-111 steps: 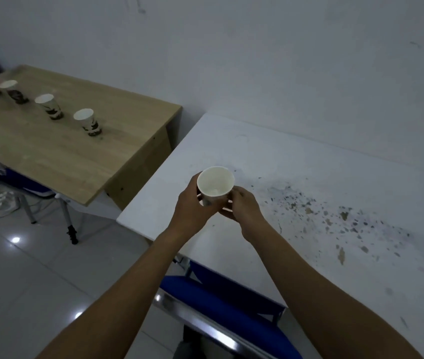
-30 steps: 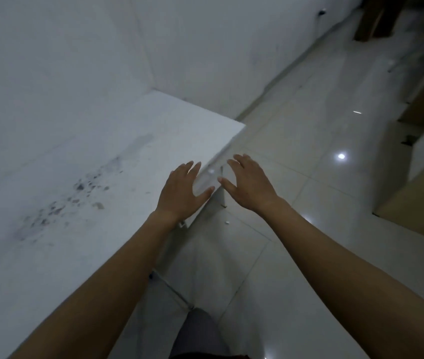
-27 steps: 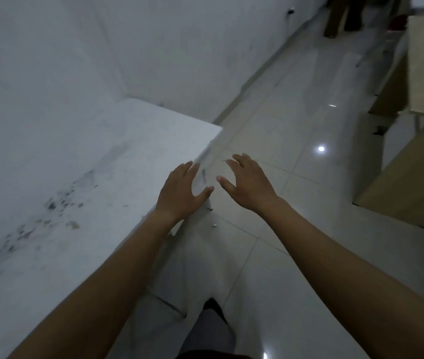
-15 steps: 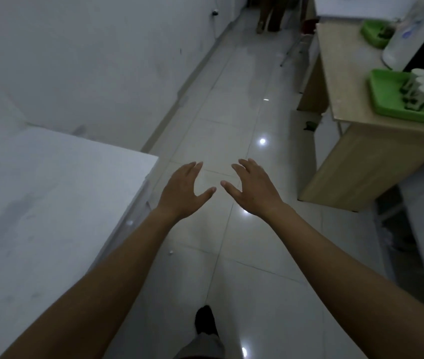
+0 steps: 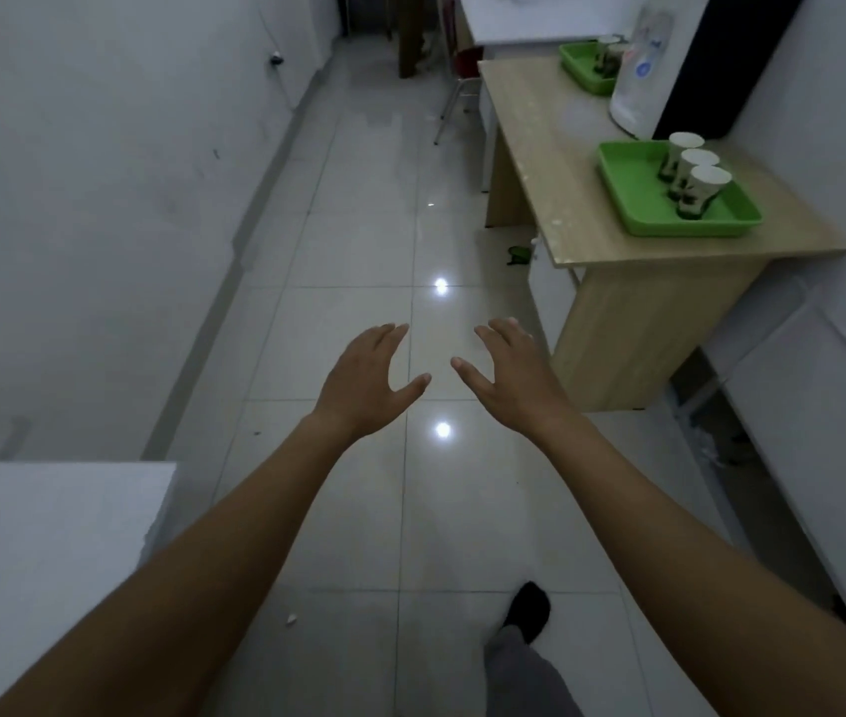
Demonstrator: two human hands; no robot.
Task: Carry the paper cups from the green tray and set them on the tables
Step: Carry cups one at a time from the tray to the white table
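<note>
Since half a second ago the view has swung right, bringing the wooden table [image 5: 560, 163] and green tray [image 5: 633, 199] closer. Both hands are empty, fingers spread: left hand [image 5: 366, 382] and right hand [image 5: 511, 380] hover over the glossy tiled floor [image 5: 359, 225]. Three paper cups [image 5: 692, 175] stand in the tray's right part. A second green tray [image 5: 578, 69] farther along holds more cups. Any writing is unreadable.

No legible text, labels or numbers anywhere
</note>
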